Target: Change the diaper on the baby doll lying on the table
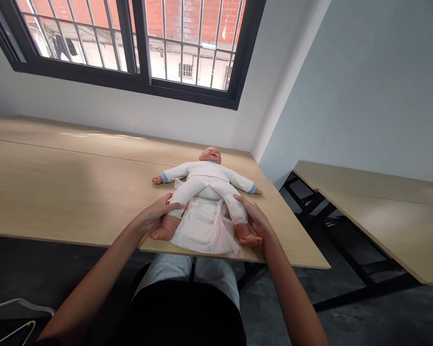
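A baby doll (209, 169) in a white outfit with blue cuffs lies on its back on the wooden table (104, 192), head toward the window and arms spread. Between its parted legs an unfolded white diaper (198, 226) lies flat, reaching the table's front edge. My left hand (159, 211) is closed round the doll's leg on the left, thumb on top of the white trouser leg. On the other side my right hand (254, 214) wraps the outer side of the other leg, above the bare foot. Parts of the fingers on both hands are hidden.
A second wooden table (375, 206) with a black frame stands at the right, across a gap. Behind the doll are a white wall and a barred window (144, 91). At the lower left is a dark object with a pale rim (21, 302).
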`<state>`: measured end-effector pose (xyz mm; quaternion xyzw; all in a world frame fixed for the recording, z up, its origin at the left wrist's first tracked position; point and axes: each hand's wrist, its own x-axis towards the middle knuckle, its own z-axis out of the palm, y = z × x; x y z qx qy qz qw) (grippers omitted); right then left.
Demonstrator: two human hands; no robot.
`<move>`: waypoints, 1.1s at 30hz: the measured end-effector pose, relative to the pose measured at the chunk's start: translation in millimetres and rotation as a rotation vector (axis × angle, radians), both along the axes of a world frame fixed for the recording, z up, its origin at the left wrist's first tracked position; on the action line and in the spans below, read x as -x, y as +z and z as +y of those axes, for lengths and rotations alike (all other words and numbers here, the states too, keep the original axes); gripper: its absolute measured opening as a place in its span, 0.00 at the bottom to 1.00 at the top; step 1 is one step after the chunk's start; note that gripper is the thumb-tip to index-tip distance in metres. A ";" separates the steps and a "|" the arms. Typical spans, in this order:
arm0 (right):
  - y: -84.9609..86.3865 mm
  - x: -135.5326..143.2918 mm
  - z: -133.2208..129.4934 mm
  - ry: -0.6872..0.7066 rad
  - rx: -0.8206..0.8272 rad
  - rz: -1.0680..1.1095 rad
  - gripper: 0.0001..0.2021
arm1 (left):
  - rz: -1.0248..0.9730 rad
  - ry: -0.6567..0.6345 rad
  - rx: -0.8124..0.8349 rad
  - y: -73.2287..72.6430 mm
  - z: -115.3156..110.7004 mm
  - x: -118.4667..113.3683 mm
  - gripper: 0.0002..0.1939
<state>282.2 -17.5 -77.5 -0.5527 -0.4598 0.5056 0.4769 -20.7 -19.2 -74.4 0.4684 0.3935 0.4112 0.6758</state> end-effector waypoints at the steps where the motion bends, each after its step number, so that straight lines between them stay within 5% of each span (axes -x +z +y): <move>1: 2.2 -1.5 -3.8 -0.029 -0.079 -0.115 0.22 | -0.003 0.006 0.001 -1.5 0.3 -1.2 0.26; 5: 8.7 9.4 -40.8 -0.222 -0.551 -0.758 0.23 | -0.009 0.021 0.053 -0.2 -1.8 -4.8 0.30; 9: -6.6 50.2 -93.8 0.226 -0.794 -1.090 0.31 | -0.113 0.050 0.058 5.2 -3.6 -7.8 0.36; 14: -26.1 78.4 -109.8 0.173 -0.857 -1.215 0.17 | -0.177 0.033 0.144 5.3 0.0 -11.5 0.37; 17: -7.7 79.1 -92.9 0.138 -0.948 -1.274 0.16 | -0.180 0.041 0.058 6.5 -2.0 -13.7 0.36; 20: 27.9 84.8 -66.2 0.159 -1.031 -1.428 0.12 | -0.138 0.064 -0.030 7.3 -6.0 -15.2 0.34; 26: 90.4 95.7 21.7 0.189 -0.957 -1.529 0.11 | -0.001 0.092 -0.089 1.9 -6.9 -16.8 0.33; 29: 95.6 82.1 75.5 0.097 -0.776 -1.328 0.14 | 0.104 0.118 -0.159 4.0 -6.2 -16.8 0.32; 33: 66.3 55.5 125.3 0.148 -0.596 -0.853 0.13 | 0.235 0.089 -0.319 7.4 -3.1 -11.0 0.29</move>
